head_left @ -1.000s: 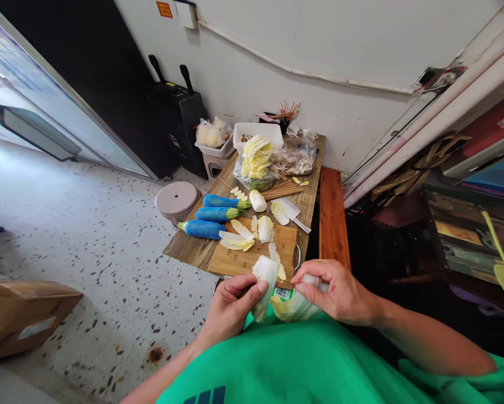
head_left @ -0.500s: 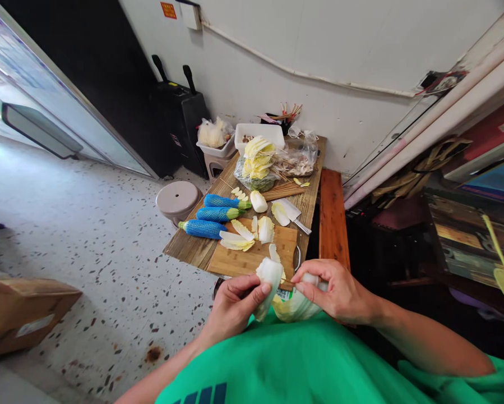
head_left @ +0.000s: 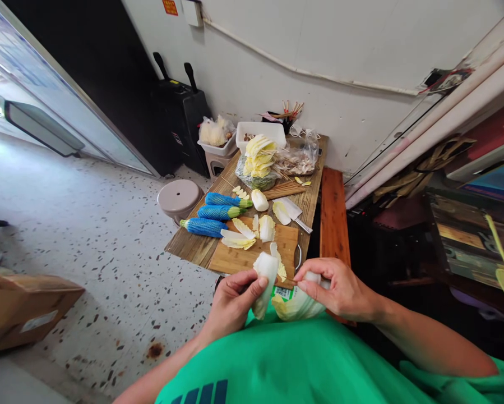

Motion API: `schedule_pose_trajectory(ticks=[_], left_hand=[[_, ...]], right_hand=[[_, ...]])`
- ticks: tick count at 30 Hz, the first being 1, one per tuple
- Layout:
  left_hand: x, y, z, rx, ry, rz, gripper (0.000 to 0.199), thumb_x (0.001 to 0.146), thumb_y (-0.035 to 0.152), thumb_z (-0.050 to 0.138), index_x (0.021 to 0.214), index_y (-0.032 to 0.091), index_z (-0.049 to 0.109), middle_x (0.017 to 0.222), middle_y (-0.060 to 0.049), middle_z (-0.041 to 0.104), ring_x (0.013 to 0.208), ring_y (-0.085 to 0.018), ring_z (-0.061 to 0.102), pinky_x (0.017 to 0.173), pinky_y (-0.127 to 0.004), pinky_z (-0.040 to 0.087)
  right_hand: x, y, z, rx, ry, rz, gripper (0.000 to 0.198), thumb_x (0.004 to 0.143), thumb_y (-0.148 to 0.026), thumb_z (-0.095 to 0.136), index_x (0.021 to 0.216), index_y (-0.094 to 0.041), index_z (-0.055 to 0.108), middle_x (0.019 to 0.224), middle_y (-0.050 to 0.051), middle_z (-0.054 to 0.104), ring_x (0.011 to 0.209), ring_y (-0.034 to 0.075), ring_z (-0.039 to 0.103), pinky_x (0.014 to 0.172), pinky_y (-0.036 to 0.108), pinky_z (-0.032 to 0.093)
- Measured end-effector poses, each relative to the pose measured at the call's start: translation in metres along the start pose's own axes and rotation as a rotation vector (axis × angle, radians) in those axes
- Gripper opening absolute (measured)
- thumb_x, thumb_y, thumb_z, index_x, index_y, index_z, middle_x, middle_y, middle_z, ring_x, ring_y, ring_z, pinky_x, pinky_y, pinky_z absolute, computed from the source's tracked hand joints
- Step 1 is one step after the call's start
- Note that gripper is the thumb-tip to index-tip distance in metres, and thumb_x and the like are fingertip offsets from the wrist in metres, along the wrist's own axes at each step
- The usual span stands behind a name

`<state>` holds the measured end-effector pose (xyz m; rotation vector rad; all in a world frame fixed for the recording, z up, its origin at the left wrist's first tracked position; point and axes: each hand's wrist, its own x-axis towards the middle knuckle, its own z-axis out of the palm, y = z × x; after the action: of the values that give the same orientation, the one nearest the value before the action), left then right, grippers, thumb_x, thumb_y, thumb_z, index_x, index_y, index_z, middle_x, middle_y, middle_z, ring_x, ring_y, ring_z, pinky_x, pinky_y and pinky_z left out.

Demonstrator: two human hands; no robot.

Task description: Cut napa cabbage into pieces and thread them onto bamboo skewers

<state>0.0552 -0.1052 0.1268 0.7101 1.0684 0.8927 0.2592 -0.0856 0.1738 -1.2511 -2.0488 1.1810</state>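
Note:
My left hand (head_left: 234,297) is closed on a pale napa cabbage leaf (head_left: 265,274), thumb on its near side. Beside it, my right hand (head_left: 342,289) pinches a thin wooden skewer (head_left: 291,280) whose tip points left toward that leaf. More cabbage leaves (head_left: 299,306) hang below my right fingers, apparently on the skewer; the fingers partly hide them. Just beyond my hands lies a wooden cutting board (head_left: 230,260) with loose leaves (head_left: 238,240) and a small cabbage heart (head_left: 267,228) on it. A cleaver (head_left: 292,210) rests behind the board with a leaf on its blade.
Several zucchini in blue netting (head_left: 206,226) lie along the table's left side. Behind them are a cabbage heart (head_left: 259,200), a bundle of skewers (head_left: 286,190), bagged skewered leaves (head_left: 259,158) and a white tub (head_left: 272,130). A stool (head_left: 178,194) stands left, a bench (head_left: 333,216) right.
My left hand has drawn the leaf slightly left, away from the skewer tip, widening the gap. My right hand still pinches the skewer, nearly in the same place.

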Motion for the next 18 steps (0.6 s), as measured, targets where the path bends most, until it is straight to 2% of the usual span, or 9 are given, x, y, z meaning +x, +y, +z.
schedule_pose_trajectory(ticks=[5,13,18], left_hand=[[-0.0011,-0.0005,0.0007,0.022,-0.037,-0.024,0.030,0.064,0.038,0.072,0.075,0.011,0.070,0.064,-0.004,0.061,0.058,-0.012,0.050,0.054,-0.022,0.039],[-0.0004,0.0001,-0.0012,0.104,-0.087,0.018,0.030,0.065,0.040,0.070,0.070,0.011,0.069,0.061,-0.003,0.058,0.057,-0.011,0.048,0.052,-0.021,0.038],[-0.0001,0.0001,-0.0005,0.126,-0.099,0.028,0.030,0.065,0.039,0.070,0.076,0.012,0.072,0.063,-0.003,0.059,0.058,-0.012,0.048,0.052,-0.022,0.038]], right_hand=[[0.0008,0.0005,0.0014,0.010,-0.007,0.022,0.017,0.078,-0.025,0.054,0.078,-0.013,0.065,0.067,0.002,0.064,0.058,0.011,0.055,0.053,0.020,0.040],[0.0017,-0.0008,0.0012,-0.006,-0.018,0.009,0.018,0.078,-0.027,0.052,0.078,-0.013,0.065,0.067,0.003,0.064,0.060,0.012,0.056,0.054,0.020,0.041],[0.0015,0.0004,0.0024,0.005,-0.013,0.017,0.018,0.078,-0.026,0.053,0.078,-0.013,0.065,0.067,0.003,0.064,0.059,0.011,0.055,0.054,0.020,0.040]])
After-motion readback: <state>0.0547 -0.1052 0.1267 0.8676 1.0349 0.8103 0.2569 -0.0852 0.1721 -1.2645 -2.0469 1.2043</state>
